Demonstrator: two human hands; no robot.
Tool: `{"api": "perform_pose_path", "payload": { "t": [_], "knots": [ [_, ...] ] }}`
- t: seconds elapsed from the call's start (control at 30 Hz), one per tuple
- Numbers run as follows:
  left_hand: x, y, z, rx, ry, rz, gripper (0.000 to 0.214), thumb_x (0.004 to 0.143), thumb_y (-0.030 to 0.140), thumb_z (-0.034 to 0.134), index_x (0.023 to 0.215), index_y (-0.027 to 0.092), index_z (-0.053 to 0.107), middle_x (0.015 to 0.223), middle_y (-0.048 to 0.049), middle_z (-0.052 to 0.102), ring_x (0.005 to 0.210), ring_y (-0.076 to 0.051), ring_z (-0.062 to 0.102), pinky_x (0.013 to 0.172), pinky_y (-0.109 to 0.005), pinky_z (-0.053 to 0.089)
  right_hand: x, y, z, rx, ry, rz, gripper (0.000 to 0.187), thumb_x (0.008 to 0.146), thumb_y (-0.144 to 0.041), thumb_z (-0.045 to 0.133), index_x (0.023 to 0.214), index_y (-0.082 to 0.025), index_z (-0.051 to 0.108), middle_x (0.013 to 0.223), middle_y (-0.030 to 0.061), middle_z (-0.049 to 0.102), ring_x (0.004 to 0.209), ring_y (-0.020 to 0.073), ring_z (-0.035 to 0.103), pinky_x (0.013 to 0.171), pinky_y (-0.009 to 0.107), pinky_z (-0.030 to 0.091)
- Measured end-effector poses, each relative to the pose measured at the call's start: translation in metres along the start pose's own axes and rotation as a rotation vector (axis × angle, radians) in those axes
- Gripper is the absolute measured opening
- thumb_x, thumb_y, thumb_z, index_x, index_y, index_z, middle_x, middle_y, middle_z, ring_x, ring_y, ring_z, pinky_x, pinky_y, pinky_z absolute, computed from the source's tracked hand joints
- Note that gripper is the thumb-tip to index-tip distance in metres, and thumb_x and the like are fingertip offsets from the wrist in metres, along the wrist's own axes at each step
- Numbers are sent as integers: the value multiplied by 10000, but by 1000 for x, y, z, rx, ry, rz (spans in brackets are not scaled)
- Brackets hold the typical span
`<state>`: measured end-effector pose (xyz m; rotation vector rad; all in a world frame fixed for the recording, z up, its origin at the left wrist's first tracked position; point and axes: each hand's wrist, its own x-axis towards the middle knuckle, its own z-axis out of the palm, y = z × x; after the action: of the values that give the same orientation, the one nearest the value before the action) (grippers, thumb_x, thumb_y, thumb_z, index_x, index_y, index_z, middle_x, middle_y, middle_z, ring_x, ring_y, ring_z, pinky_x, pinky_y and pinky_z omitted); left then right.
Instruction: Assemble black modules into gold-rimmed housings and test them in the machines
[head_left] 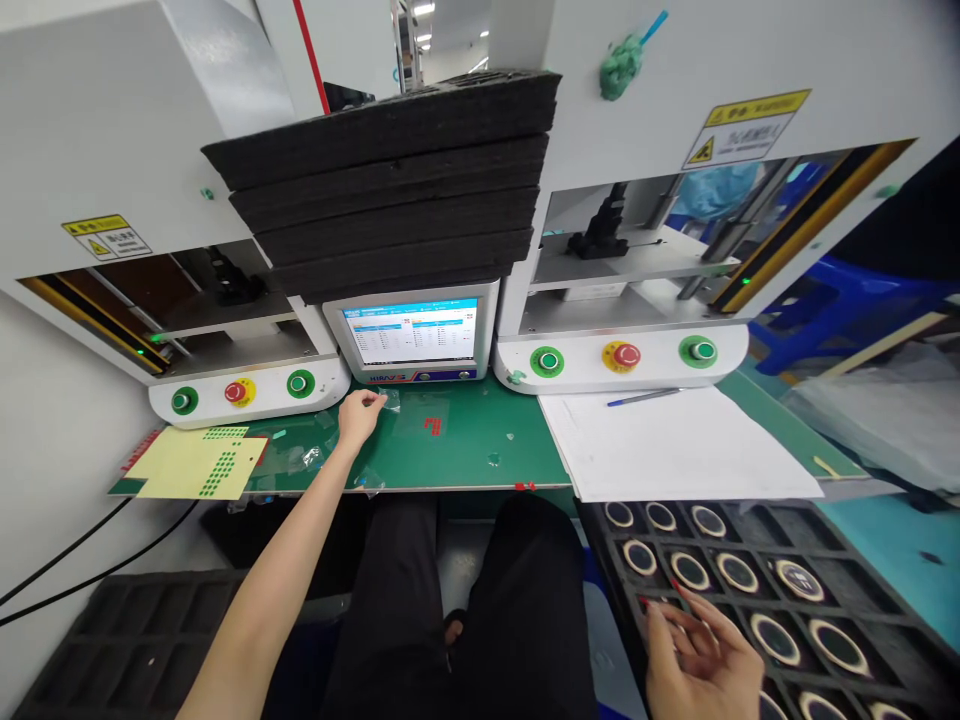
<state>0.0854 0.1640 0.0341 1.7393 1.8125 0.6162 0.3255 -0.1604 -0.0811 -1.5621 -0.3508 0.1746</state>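
My left hand (360, 418) reaches over the green work mat (465, 455), its fingers pinched on a small piece of clear film (391, 401). To the right of it, small red stickers (433, 426) lie on a clear sheet. My right hand (705, 655) is over a black tray (806, 525), palm partly turned up, fingers loosely curled and thumb apart from the index finger. Small red bits show at its thumb and index tips; whether they are stickers I cannot tell. Near those tips is a round dark disc with a pale rim (690, 571), one of several in the tray's pockets.
Two white press machines with green and red buttons (622, 356) flank a monitor (412, 335), below stacked black foam trays (405, 190). Yellow sticker sheets (195, 462) lie left; white paper (675, 445) with a blue pen (645, 397) lies right. Another black tray (142, 640) sits lower left.
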Motion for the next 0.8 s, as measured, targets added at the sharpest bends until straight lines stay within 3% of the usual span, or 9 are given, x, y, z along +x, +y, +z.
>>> {"api": "perform_pose_path", "payload": {
  "t": [0.13, 0.3, 0.37, 0.47, 0.57, 0.63, 0.7, 0.8],
  "knots": [
    [-63, 22, 3, -246, -50, 206, 213, 879, 340, 604, 750, 170, 602, 792, -35, 700, 826, -195, 679, 804, -293, 535, -2, -26, 3, 48, -113, 60, 388, 712, -408, 786, 970, -198, 588, 919, 69, 681, 658, 161, 668, 624, 282, 575],
    [-147, 39, 22, -435, -293, 330, 254, 805, 408, 594, 669, 198, 553, 495, 36, 553, 441, -128, 557, 505, -229, 471, -4, -63, 41, 192, -552, 66, 307, 818, -456, 718, 1021, -225, 703, 1148, 109, 685, 975, 215, 698, 790, 295, 596],
    [-166, 41, 31, -484, -376, 364, 249, 809, 387, 606, 656, 196, 562, 489, 44, 523, 406, -110, 519, 454, -212, 426, -7, -73, 57, 220, -659, 69, 322, 831, -505, 696, 992, -228, 731, 1169, 112, 686, 1053, 238, 681, 837, 323, 591],
    [-181, 42, 44, -489, -491, 407, 232, 835, 352, 617, 664, 197, 588, 501, 45, 520, 421, -105, 513, 454, -203, 414, -14, -80, 67, 204, -718, 71, 366, 834, -572, 675, 901, -221, 755, 1097, 103, 721, 1007, 246, 705, 811, 335, 600],
    [-187, 38, 58, -393, -580, 446, 222, 857, 369, 615, 702, 210, 606, 512, 43, 528, 460, -123, 532, 497, -216, 447, -11, -71, 59, 144, -676, 56, 402, 840, -599, 662, 775, -210, 738, 1030, 77, 737, 953, 225, 720, 816, 329, 595],
    [-189, 32, 67, -326, -571, 444, 178, 863, 398, 610, 830, 224, 626, 559, 40, 555, 518, -146, 562, 552, -231, 479, 9, -52, 40, 49, -572, 40, 404, 863, -571, 656, 740, -191, 713, 1016, 68, 730, 949, 209, 710, 849, 344, 582],
    [-190, 23, 76, -273, -551, 403, 237, 857, 450, 604, 961, 238, 614, 615, 33, 585, 581, -170, 593, 600, -248, 500, 46, -24, 9, -88, -418, 30, 344, 900, -493, 655, 809, -164, 696, 1045, 70, 708, 963, 198, 686, 888, 382, 563],
    [-187, 2, 86, -204, -566, 296, 378, 830, 573, 581, 1013, 244, 608, 658, 23, 620, 626, -196, 637, 618, -266, 523, 115, 22, -51, -332, -145, 42, 262, 962, -369, 607, 1117, -160, 640, 1180, 83, 639, 1058, 211, 630, 927, 430, 534]
  ]
}}
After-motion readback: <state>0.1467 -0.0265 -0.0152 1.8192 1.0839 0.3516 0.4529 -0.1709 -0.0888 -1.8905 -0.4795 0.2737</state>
